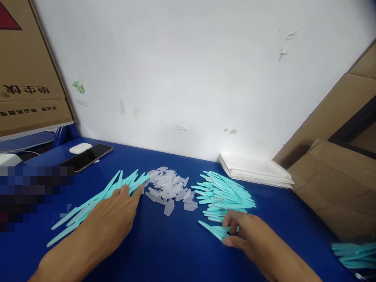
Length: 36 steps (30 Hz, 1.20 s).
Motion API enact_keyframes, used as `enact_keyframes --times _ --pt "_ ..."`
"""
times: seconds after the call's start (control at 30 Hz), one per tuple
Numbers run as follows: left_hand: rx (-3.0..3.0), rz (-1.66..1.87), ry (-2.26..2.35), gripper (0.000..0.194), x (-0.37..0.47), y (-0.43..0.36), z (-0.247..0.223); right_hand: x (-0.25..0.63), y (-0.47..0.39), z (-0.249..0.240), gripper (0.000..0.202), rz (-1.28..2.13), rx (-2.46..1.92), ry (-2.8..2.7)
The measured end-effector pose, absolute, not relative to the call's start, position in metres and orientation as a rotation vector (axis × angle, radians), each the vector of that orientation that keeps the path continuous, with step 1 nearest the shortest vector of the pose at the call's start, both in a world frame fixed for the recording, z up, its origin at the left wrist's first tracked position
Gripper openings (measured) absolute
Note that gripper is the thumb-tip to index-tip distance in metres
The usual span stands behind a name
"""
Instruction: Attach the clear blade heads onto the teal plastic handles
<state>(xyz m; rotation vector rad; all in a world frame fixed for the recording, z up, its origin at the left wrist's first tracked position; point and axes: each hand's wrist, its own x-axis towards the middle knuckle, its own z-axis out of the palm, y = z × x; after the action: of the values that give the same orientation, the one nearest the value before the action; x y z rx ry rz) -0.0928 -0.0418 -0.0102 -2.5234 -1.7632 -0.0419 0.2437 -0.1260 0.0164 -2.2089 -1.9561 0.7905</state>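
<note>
My left hand (pixel 113 211) rests over a loose pile of slim turquoise plastic sticks (pixel 102 194) with tapered ends. Its fingers look spread across them, with some tips hidden. At the right, the thumb and fingers of my right hand (pixel 242 233) are closed on a turquoise stick (pixel 216 231), just in front of a larger heap of similar turquoise sticks (pixel 223 192). Several of those lie layered and roughly side by side. Between the hands is a scatter of small translucent plastic sleeves (pixel 169 186).
A phone (pixel 88 156) and a white rounded case (pixel 80 148) lie at the back left of the blue table (pixel 164 250). White flat sheets (pixel 255 170) are stacked against the wall. Cardboard (pixel 331 188) stands at the right, near more turquoise sticks (pixel 355 254). A carton (pixel 32 70) is at upper left.
</note>
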Motion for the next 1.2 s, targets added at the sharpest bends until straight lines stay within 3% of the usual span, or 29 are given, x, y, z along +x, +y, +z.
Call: enact_keyframes --times 0.27,0.57,0.73,0.93,1.07,1.2 --pt "-2.516 0.425 -1.739 0.077 -0.075 -0.051 0.013 0.235 -0.123 0.013 0.018 0.759 -2.136 -2.010" --pt "-2.565 0.594 -1.781 0.077 -0.045 -0.082 0.046 0.231 -0.126 0.026 0.013 0.529 -2.020 -2.165" --pt "-2.726 0.674 -1.744 0.085 -0.033 -0.100 0.041 0.229 -0.128 0.032 0.017 0.392 -1.917 -2.173" --pt "-2.610 0.293 -1.753 0.064 -0.059 -0.085 0.023 0.219 -0.130 0.042 0.023 0.407 -1.851 -2.137" --pt "-2.487 0.286 -1.787 0.045 -0.057 -0.075 0.029 0.217 -0.131 0.045 0.026 0.438 -1.837 -2.140" --pt "-2.501 0.446 -1.744 0.055 -0.039 -0.078 0.033 0.217 -0.130 0.044 0.024 0.455 -1.854 -2.136"
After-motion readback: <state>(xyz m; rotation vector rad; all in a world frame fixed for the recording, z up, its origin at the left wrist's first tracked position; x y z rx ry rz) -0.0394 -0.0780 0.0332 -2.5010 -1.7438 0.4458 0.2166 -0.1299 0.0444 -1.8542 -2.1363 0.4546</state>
